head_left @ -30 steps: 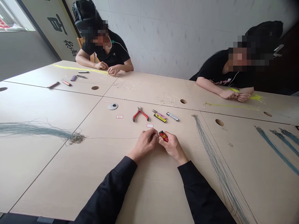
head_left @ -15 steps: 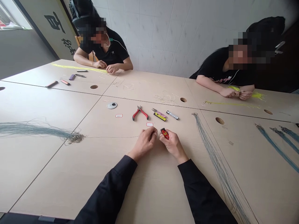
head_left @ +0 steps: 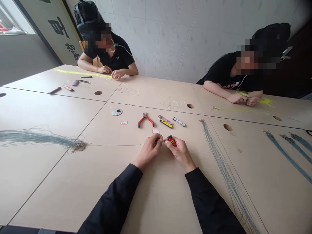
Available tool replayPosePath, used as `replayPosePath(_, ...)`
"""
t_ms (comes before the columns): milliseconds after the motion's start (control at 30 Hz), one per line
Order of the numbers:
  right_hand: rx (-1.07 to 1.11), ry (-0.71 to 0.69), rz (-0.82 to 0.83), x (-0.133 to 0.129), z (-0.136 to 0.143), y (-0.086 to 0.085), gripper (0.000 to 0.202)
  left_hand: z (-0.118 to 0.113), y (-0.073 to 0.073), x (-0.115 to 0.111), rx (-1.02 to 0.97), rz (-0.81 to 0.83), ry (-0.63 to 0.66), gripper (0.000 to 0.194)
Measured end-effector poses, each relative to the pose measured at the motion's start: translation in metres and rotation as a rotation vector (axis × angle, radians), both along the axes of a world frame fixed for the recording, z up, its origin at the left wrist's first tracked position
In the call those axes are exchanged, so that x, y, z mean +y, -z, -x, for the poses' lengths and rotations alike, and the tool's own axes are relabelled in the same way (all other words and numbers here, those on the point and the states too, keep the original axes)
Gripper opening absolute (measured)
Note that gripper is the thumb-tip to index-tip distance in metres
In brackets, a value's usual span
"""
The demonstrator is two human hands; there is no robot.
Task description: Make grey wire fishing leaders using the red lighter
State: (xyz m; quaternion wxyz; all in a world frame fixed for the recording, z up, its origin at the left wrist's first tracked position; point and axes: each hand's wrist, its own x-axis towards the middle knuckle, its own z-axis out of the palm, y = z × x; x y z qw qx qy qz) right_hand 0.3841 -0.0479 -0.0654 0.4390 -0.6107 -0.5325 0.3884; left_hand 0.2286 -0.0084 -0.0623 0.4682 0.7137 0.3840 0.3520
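Observation:
My left hand (head_left: 149, 148) is closed in a pinch on the end of a thin cord (head_left: 117, 144). That cord runs left across the table to a bundle of blue-grey cords (head_left: 48, 137), whose metal clasps (head_left: 80, 146) lie heaped at its near end. Wrapped in my right hand (head_left: 180, 150) is a red lighter (head_left: 172, 141) with a black top and a yellow badge. The fingertips of both hands almost meet, and the cord's tip between them is too small to make out. Red-handled pliers (head_left: 145, 120) lie just beyond my hands.
Thread snips (head_left: 165, 119), a yellow-black packet (head_left: 166, 123), a white-black packet (head_left: 179, 122) and a round metal disc (head_left: 116, 112) lie ahead. Another cord bundle (head_left: 219, 162) stretches along the right, with several more beyond. Two people (head_left: 109, 52) work with yellow cords across the table (head_left: 156, 201).
My right hand has moved slightly left with the lighter, bringing its fingertips closer to my left hand. The left hand keeps its pinch. The view has shifted a little.

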Motion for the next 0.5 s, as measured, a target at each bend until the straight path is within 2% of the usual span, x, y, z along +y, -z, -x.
replayPosePath(500, -0.151, -0.068, -0.073, 0.0001, -0.0015, 0.0024, 0.019, -0.0019, -0.0009, -0.0027, 0.182, -0.173, 0.000, 0.015)
